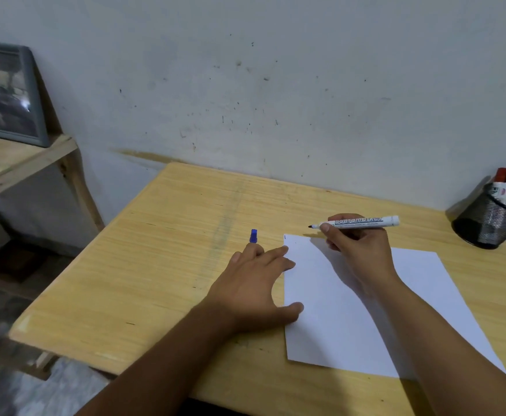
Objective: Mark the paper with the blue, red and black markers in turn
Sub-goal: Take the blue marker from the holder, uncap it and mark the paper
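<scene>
My right hand (358,244) pinches the uncapped blue marker (363,222), tip hovering just off the paper (366,310) at its eleven o'clock corner, beside a short blue stroke (284,236). My left hand (254,283) lies flat, fingers spread, pinning the nine o'clock edge; its blue cap (254,236) pokes out beyond my fingertips. Toward five o'clock the sheet is blank, and the mesh cup (492,220) at two holds a red marker (503,183)

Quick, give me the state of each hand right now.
Left hand: open, fingers spread, resting on the paper's left edge; blue cap by its fingertips.
Right hand: closed on the uncapped marker, tip off the paper.
</scene>
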